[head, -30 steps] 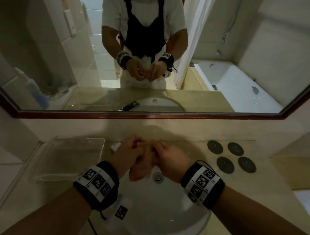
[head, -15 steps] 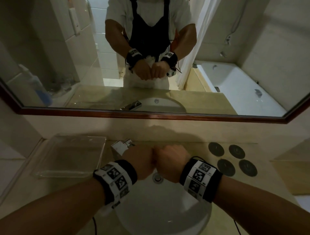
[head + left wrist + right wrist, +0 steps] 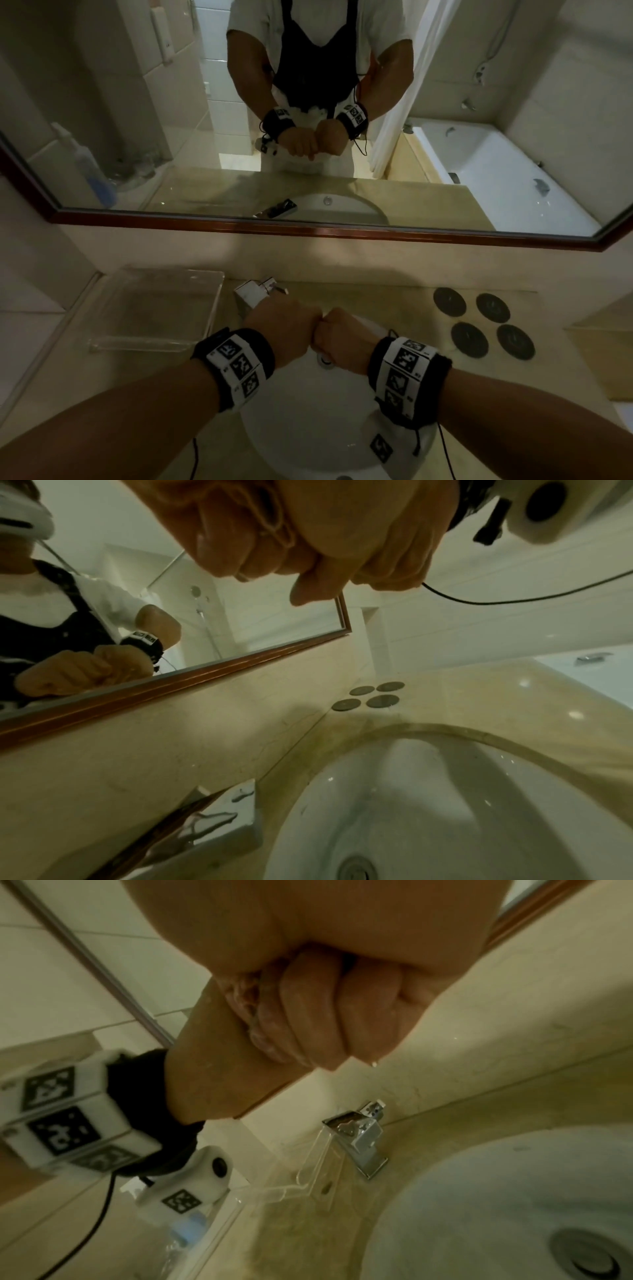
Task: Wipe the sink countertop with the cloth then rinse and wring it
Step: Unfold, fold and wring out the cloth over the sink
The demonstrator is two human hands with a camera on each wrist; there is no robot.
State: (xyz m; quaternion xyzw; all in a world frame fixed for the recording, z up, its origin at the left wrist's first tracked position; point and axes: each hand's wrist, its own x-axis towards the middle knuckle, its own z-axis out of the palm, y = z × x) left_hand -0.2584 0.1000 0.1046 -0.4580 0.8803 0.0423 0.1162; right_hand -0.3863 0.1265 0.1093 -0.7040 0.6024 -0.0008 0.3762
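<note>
Since a second ago, both loose hands have clenched into fists, knuckles touching. Left hand [image 3: 284,329] and right hand [image 3: 342,339] grip the cloth [image 3: 253,1001], almost hidden inside them, over the sink [image 3: 308,442], near the faucet [image 3: 363,1137].

A beige stone countertop [image 3: 394,305] runs along the wall below the mirror, with a white oval sink [image 3: 308,425] set into its middle. At the far edge, just left of the basin, stands a chrome faucet [image 3: 363,1139]. Farther left lies a clear acrylic tray [image 3: 157,308]. On the far right, four dark round coasters [image 3: 483,325] sit grouped in a loose square.
</note>
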